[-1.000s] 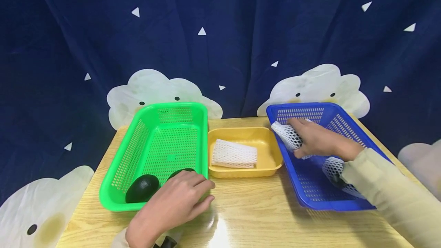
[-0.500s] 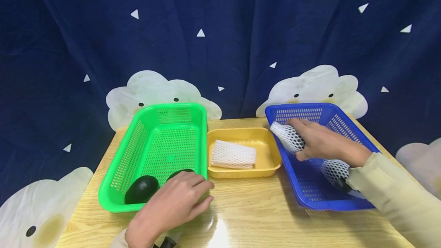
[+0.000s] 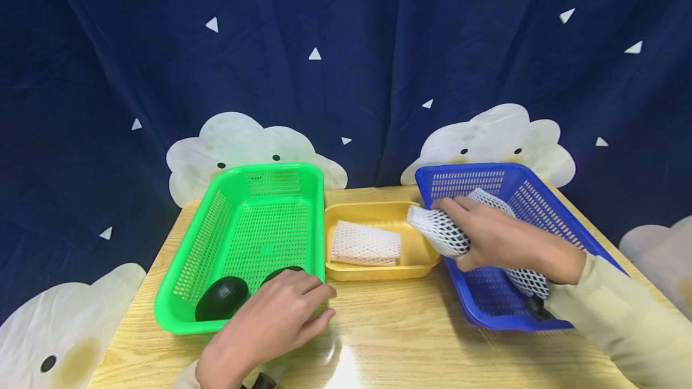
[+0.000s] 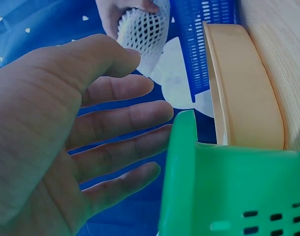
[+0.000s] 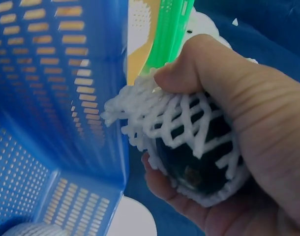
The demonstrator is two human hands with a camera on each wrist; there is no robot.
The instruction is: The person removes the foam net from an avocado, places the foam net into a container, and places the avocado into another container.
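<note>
My right hand (image 3: 494,236) grips a dark avocado (image 5: 194,167) in a white foam net sleeve (image 3: 440,230), raised over the left rim of the blue basket (image 3: 470,293). In the right wrist view the thumb presses the netting and the fingers curl underneath. The sleeve's loose end points left, over the yellow tray (image 3: 421,239). My left hand (image 3: 276,317) hovers at the front right rim of the green basket (image 3: 178,275), fingers loosely extended, holding nothing. Inside that basket lie a bare dark avocado (image 3: 223,298) and a second one, mostly hidden behind the left hand.
A flattened white foam net (image 3: 366,243) lies in the yellow tray, between the two baskets. More netted avocados (image 3: 525,283) stay in the blue basket, partly covered by the right arm. The wooden table (image 3: 389,329) backs onto a dark blue curtain (image 3: 351,77).
My right hand has lifted the netted avocado from inside the blue basket and moved it left and toward me, over the rim. The left hand has stayed in place.
</note>
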